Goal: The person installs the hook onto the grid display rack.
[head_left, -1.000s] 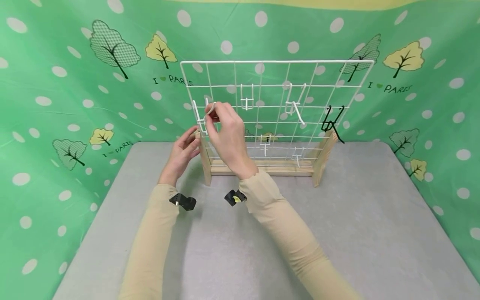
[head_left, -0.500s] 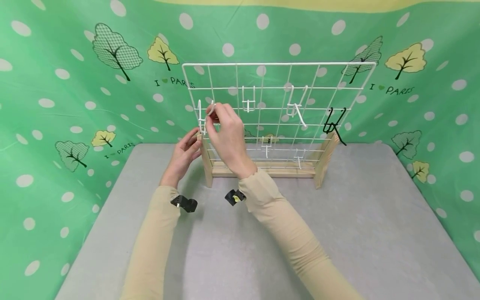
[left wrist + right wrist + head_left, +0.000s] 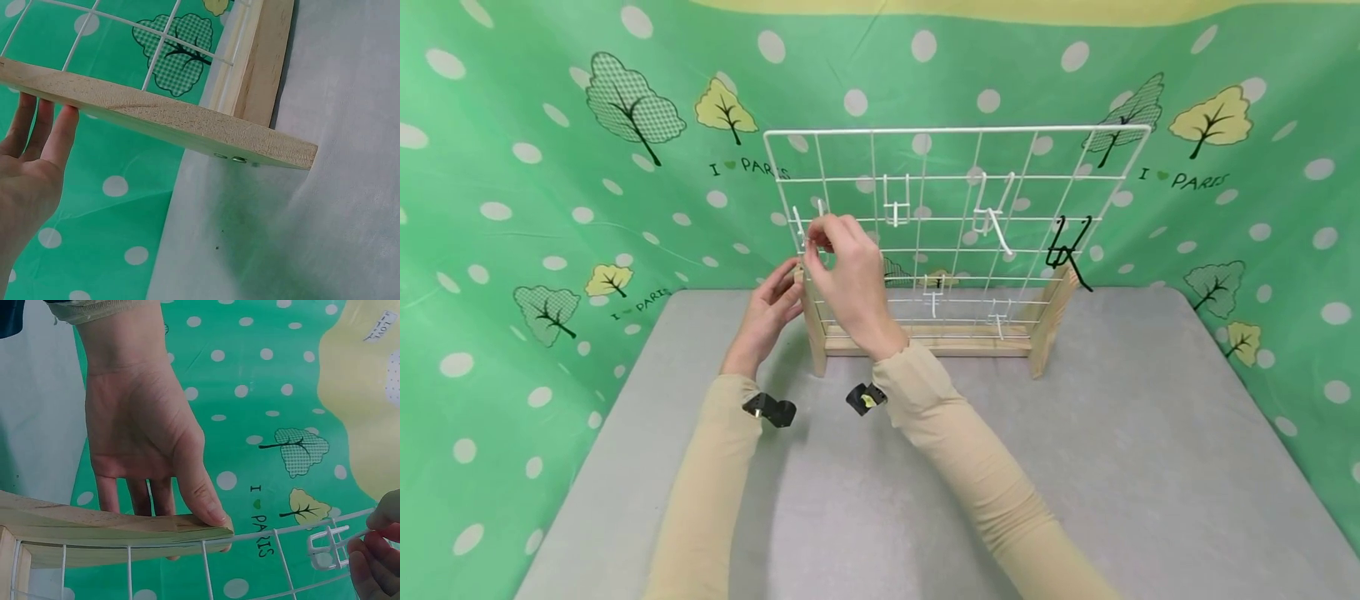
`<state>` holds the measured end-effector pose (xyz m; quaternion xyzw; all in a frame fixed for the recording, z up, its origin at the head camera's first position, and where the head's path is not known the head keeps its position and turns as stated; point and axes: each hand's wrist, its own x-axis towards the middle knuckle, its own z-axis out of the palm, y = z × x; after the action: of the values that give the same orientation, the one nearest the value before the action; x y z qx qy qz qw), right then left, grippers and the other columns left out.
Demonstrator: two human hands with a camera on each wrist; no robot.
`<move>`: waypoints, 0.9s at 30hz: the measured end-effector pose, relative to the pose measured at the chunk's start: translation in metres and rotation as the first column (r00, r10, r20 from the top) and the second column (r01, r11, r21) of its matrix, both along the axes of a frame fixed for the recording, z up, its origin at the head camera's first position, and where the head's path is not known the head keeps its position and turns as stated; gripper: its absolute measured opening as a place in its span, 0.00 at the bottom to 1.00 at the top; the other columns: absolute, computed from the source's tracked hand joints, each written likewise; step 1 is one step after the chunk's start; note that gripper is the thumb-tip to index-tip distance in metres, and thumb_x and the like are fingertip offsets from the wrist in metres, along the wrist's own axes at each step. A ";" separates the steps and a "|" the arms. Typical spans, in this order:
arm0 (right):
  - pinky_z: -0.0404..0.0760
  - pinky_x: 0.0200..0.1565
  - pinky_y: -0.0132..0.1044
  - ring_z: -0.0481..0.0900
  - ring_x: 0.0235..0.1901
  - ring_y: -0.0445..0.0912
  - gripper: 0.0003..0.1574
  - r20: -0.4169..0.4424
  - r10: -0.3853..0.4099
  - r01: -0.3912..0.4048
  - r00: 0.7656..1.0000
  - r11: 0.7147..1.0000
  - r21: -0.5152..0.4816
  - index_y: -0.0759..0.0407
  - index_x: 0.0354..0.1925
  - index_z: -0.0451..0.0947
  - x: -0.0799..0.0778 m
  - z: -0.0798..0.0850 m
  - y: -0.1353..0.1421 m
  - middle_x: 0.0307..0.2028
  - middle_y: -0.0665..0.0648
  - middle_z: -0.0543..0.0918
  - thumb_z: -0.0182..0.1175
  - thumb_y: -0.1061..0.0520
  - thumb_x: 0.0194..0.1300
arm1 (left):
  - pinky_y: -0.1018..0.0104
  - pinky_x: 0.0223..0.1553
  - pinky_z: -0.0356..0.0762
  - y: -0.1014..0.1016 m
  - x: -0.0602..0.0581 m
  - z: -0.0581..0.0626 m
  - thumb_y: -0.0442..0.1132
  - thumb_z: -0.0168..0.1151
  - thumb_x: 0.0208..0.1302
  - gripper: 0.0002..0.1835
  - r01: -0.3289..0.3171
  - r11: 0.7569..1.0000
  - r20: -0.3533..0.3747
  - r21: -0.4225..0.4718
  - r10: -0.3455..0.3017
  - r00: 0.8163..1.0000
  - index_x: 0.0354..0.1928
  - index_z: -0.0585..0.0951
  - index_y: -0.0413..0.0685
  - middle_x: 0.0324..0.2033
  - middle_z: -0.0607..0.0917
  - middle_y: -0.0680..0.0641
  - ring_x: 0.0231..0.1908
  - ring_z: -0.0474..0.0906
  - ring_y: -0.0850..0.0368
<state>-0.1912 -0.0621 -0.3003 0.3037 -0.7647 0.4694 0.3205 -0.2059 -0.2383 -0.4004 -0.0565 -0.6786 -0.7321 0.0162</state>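
My right hand (image 3: 853, 283) pinches a white wire hook (image 3: 323, 542) at the left side of a white wire grid panel (image 3: 958, 130). In the right wrist view the hook's loop overlaps the grid wires, and its other end is hidden by the fingers. My left hand (image 3: 762, 321) holds the top of the left wooden post (image 3: 187, 119) of the stand. Its thumb lies on the front edge while the other fingers reach behind, as the right wrist view shows.
Several white hooks, among them a long one (image 3: 1002, 237) and a short one (image 3: 896, 212), hang on the grid. A black hook (image 3: 1060, 254) hangs at the right. Underneath is a grey tabletop (image 3: 1112, 433); behind stands a green dotted cloth (image 3: 985, 50).
My right hand has moved slightly down at the left side of the grid, and the white hook has tilted and lowered with it. The left hand stays at the post.
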 end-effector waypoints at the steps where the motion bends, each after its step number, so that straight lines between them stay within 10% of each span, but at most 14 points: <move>1: 0.75 0.40 0.24 0.78 0.35 0.46 0.04 0.002 -0.003 0.003 1.000 1.000 0.001 0.66 0.37 0.78 0.001 -0.001 0.000 0.35 0.59 0.79 0.60 0.69 0.61 | 0.51 0.63 0.67 0.000 0.000 0.000 0.38 0.50 0.75 0.28 -0.001 1.000 0.001 0.000 0.001 1.000 0.73 0.60 0.48 0.65 0.66 0.37 0.62 0.65 0.49; 27: 0.78 0.43 0.27 0.80 0.38 0.49 0.09 0.046 0.053 -0.054 0.998 0.998 0.023 0.67 0.42 0.79 0.021 -0.031 0.002 0.38 0.60 0.80 0.62 0.67 0.61 | 0.68 0.55 0.75 0.004 0.003 -0.002 0.37 0.51 0.74 0.27 -0.006 0.998 -0.035 0.056 0.008 0.999 0.72 0.63 0.49 0.61 0.69 0.44 0.57 0.69 0.56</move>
<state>-0.1706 -0.0604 -0.3313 0.3171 -0.7690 0.4753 0.2866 -0.2032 -0.2348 -0.4022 -0.0664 -0.6576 -0.7497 0.0321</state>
